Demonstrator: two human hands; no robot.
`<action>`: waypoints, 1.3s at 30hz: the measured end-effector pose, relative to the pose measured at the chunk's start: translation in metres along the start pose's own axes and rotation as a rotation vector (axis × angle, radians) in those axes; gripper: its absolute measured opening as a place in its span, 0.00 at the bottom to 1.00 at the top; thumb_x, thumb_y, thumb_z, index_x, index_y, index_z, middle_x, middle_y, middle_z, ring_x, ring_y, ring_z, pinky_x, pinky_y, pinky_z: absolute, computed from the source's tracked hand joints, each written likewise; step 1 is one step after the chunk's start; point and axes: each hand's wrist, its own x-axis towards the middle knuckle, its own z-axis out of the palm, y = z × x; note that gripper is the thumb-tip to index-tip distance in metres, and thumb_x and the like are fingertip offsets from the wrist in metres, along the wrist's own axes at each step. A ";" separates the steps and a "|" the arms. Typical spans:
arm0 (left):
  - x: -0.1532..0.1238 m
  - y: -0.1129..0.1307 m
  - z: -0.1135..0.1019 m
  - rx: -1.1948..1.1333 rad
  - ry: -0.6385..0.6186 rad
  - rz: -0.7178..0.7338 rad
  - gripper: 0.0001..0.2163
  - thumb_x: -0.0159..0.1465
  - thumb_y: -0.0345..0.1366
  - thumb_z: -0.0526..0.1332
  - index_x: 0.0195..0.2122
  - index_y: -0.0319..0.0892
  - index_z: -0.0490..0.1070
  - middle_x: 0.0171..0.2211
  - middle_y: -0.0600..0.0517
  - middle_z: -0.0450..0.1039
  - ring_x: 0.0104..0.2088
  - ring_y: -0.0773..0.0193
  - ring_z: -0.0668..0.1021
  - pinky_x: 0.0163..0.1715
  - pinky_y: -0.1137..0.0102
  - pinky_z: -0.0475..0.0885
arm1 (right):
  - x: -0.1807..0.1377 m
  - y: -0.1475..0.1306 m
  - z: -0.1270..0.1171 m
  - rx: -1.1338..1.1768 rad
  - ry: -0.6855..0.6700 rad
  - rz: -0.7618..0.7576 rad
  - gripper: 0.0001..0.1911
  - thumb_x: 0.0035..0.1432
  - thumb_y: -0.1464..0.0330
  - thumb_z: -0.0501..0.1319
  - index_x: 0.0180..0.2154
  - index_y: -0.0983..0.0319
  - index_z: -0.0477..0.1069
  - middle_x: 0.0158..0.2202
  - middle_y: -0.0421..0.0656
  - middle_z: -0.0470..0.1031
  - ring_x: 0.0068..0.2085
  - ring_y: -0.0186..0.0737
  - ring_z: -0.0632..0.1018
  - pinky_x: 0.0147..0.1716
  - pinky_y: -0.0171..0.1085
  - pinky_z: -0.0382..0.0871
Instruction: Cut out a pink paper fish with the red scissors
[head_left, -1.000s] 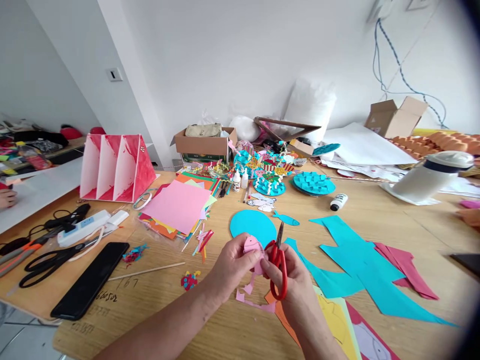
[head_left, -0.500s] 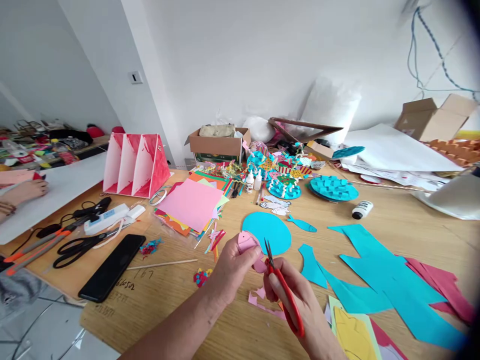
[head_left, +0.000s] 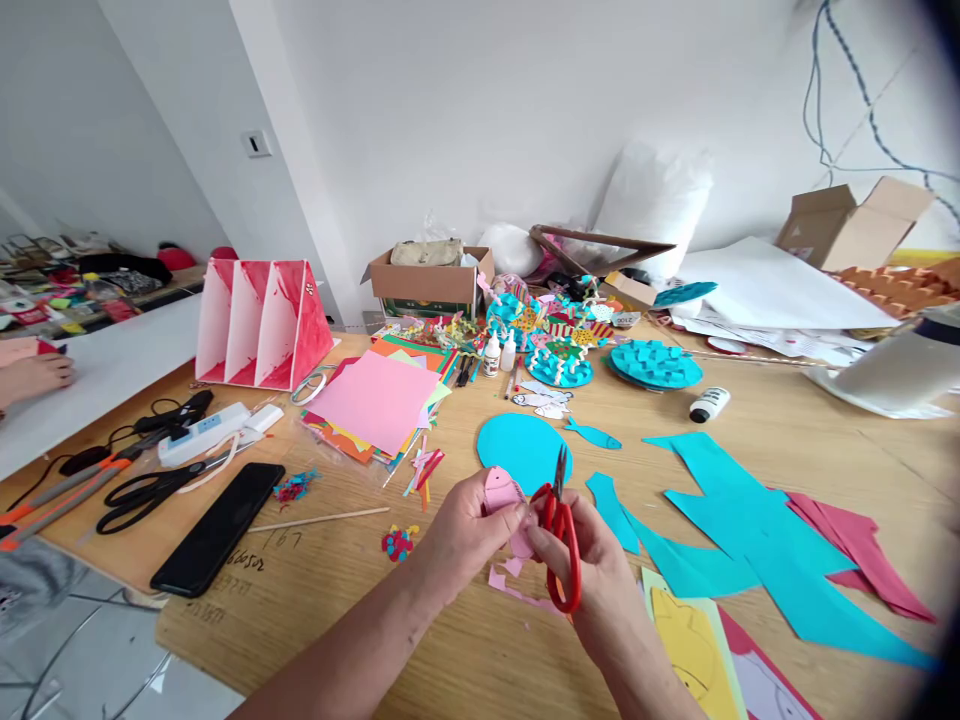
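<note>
Between the thumb and fingers of my left hand (head_left: 469,525) is a pink paper fish (head_left: 501,490), its head end pointing up. My right hand (head_left: 581,560) grips red-handled scissors (head_left: 561,540), with the blades pointing up and away from the fish. The right fingertips meet the lower end of the fish, close to my left thumb. Just beyond lies a blue paper circle (head_left: 521,445). Pink paper scraps (head_left: 517,590) lie on the table under my hands. A small blue paper fish (head_left: 594,433) rests right of the circle.
Blue paper offcuts (head_left: 757,540) spread over the right side. A stack of coloured paper (head_left: 375,400), a black phone (head_left: 217,530) and black scissors (head_left: 142,495) lie to the left. Glue bottles (head_left: 492,355) stand behind. Another person's hand (head_left: 37,375) shows at far left.
The scissors have swung more upright in my right hand, and their blades now sit farther right of the fish. The right fingers have come against its lower end. The view has shifted slightly.
</note>
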 end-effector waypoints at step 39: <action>-0.003 0.015 -0.010 -0.057 0.033 0.078 0.03 0.54 0.30 0.53 0.23 0.40 0.61 0.18 0.58 0.60 0.21 0.71 0.63 0.22 0.74 0.58 | -0.008 0.006 -0.004 -0.314 -0.327 0.009 0.16 0.58 0.55 0.54 0.27 0.61 0.61 0.19 0.34 0.61 0.21 0.31 0.61 0.21 0.30 0.56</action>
